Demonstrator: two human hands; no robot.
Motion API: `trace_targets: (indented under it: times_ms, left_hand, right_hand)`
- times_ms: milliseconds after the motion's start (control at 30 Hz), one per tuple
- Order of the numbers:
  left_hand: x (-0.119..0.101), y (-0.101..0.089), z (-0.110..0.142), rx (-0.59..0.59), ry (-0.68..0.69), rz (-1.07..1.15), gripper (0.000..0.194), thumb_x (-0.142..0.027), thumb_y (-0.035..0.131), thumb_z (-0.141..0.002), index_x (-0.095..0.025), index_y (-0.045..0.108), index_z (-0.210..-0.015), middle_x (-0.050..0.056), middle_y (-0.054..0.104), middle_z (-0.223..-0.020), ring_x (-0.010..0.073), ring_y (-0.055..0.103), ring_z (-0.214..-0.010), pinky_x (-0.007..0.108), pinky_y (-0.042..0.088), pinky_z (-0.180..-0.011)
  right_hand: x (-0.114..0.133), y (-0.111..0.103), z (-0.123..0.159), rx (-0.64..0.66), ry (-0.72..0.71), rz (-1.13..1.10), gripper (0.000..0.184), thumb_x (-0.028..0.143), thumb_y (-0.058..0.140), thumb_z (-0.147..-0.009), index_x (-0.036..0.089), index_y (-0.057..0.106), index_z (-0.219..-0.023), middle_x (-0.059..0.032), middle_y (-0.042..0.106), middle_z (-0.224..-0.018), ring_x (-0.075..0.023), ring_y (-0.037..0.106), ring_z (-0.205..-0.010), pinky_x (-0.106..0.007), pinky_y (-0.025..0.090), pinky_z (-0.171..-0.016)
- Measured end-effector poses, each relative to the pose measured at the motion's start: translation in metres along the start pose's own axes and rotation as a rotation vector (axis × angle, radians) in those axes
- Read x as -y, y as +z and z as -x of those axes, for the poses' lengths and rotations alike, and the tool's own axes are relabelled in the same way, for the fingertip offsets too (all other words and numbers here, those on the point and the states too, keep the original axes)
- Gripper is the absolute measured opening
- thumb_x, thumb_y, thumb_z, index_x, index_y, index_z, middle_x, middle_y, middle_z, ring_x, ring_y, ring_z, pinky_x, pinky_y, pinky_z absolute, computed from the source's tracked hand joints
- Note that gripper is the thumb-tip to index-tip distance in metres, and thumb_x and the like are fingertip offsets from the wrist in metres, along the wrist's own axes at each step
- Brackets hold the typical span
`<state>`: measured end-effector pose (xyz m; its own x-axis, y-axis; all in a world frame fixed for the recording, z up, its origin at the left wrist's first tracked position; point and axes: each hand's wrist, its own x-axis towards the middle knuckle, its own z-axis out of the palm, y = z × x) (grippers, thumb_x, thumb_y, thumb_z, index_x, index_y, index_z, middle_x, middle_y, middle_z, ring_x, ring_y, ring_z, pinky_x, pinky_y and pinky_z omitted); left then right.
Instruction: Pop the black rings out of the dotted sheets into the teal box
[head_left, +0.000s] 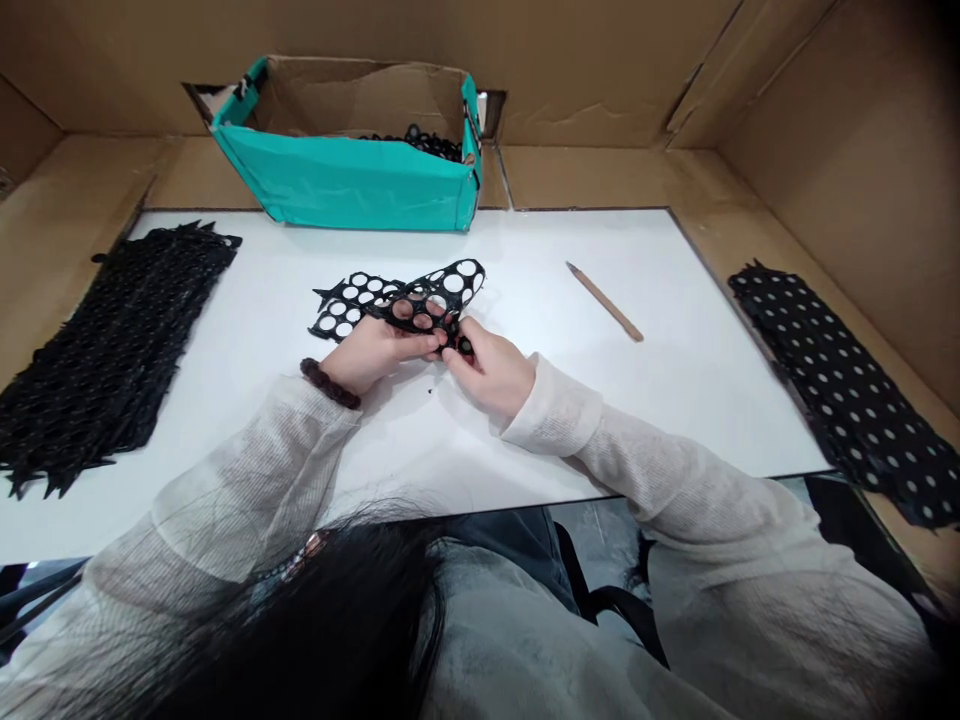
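Both hands meet over the middle of a white board, gripping a black rubbery sheet [352, 305] full of round holes. My left hand [379, 350] is closed on the sheet's near edge, thumb pointing right. Pinched at its right end, the sheet is also in my right hand [491, 368], close beside a small dark round piece [465, 346]. The sheet is bent, its right part raised and curling over, its left part stretching flat toward the board. What lies between the fingertips is partly hidden. A tiny black bit [430, 391] lies just below the hands.
A teal-covered cardboard box [360, 185] holding small black pieces stands at the back. On the left lies a stack of black perforated sheets [112, 340]. A brown pen-like tool [604, 302] rests on the white board [660, 400]. Black sheets with pale dots [847, 390] lie at right.
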<state>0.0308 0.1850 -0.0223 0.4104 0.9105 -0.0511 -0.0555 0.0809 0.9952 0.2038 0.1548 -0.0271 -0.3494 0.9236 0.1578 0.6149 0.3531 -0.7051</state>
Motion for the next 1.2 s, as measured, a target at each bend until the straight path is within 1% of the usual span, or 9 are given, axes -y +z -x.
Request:
trace_targets:
  times_ms: [200,400,600,767,867,967,1033,1100,1200]
  left_hand:
    - [-0.001,0.004,-0.002,-0.009,0.011,0.052,0.027,-0.016,0.076,-0.065,-0.015,0.063,-0.089,0.002,0.064,-0.079,0.0137,0.06,-0.076,0.028,0.05,-0.071]
    - [-0.007,0.005,-0.001,-0.022,-0.072,0.145,0.024,-0.012,0.075,-0.065,-0.014,0.062,-0.085,0.001,0.064,-0.077,0.012,0.061,-0.073,0.026,0.05,-0.071]
    - [-0.01,0.004,-0.001,-0.078,-0.156,0.235,0.021,-0.006,0.072,-0.065,-0.014,0.062,-0.082,0.001,0.065,-0.077,0.0123,0.062,-0.075,0.03,0.052,-0.079]
    - [-0.01,0.005,-0.001,-0.096,-0.155,0.259,0.02,-0.006,0.072,-0.065,-0.014,0.061,-0.081,0.001,0.064,-0.077,0.0126,0.061,-0.074,0.033,0.052,-0.082]
    - [-0.008,0.004,-0.001,-0.066,-0.073,0.146,0.023,-0.013,0.075,-0.066,-0.015,0.061,-0.084,0.003,0.065,-0.079,0.0139,0.061,-0.072,0.033,0.051,-0.078]
    - [-0.007,0.002,0.0,-0.077,0.033,-0.015,0.026,-0.023,0.077,-0.066,-0.017,0.061,-0.086,0.002,0.064,-0.08,0.0152,0.06,-0.07,0.033,0.05,-0.073]
    - [-0.007,0.0,0.001,-0.072,0.031,-0.115,0.024,-0.031,0.075,-0.069,-0.018,0.061,-0.082,0.002,0.063,-0.076,0.016,0.059,-0.069,0.033,0.049,-0.071]
    - [-0.008,-0.001,0.001,-0.015,0.018,-0.222,0.023,-0.038,0.072,-0.073,-0.018,0.06,-0.077,0.002,0.061,-0.069,0.0162,0.057,-0.067,0.032,0.047,-0.07]
    - [-0.006,-0.003,0.002,0.054,0.016,-0.318,0.022,-0.039,0.073,-0.071,-0.019,0.062,-0.072,0.001,0.059,-0.068,0.0155,0.055,-0.068,0.029,0.046,-0.069]
  right_hand:
    - [0.001,-0.001,-0.004,0.041,0.037,-0.029,0.01,0.031,0.037,-0.084,0.022,0.033,-0.08,-0.0002,0.047,-0.071,-0.0153,0.044,-0.061,-0.032,0.035,-0.061]
    - [-0.006,-0.001,-0.01,0.052,0.011,-0.245,0.009,0.028,0.039,-0.083,0.022,0.035,-0.078,0.0012,0.045,-0.071,-0.0149,0.042,-0.069,-0.032,0.036,-0.066]
    - [-0.007,0.0,-0.014,0.077,0.042,-0.452,0.008,0.026,0.04,-0.082,0.021,0.037,-0.077,0.0022,0.041,-0.069,-0.0124,0.039,-0.067,-0.029,0.035,-0.064]
    - [-0.007,-0.002,-0.016,0.104,0.06,-0.466,0.007,0.025,0.041,-0.081,0.021,0.039,-0.076,0.0028,0.039,-0.066,-0.0117,0.038,-0.064,-0.027,0.034,-0.06]
    - [-0.012,0.002,-0.016,0.072,0.049,-0.439,0.009,0.027,0.044,-0.08,0.021,0.039,-0.077,0.0038,0.04,-0.066,-0.0108,0.039,-0.061,-0.027,0.035,-0.059]
    - [-0.014,0.004,-0.015,-0.023,0.037,-0.371,0.015,0.033,0.048,-0.079,0.021,0.039,-0.078,0.004,0.044,-0.066,-0.0107,0.041,-0.061,-0.027,0.036,-0.059]
    - [-0.012,0.004,-0.014,-0.076,0.048,-0.302,0.017,0.035,0.049,-0.078,0.021,0.039,-0.078,0.0041,0.045,-0.065,-0.011,0.042,-0.059,-0.028,0.036,-0.059]
    - [-0.009,0.002,-0.012,-0.098,0.06,-0.242,0.017,0.034,0.049,-0.078,0.021,0.038,-0.076,0.0046,0.043,-0.061,-0.0109,0.041,-0.056,-0.028,0.035,-0.057]
    - [-0.004,0.0,-0.01,-0.085,0.039,-0.205,0.018,0.033,0.051,-0.076,0.022,0.037,-0.075,0.0056,0.042,-0.058,-0.0106,0.039,-0.054,-0.028,0.036,-0.057]
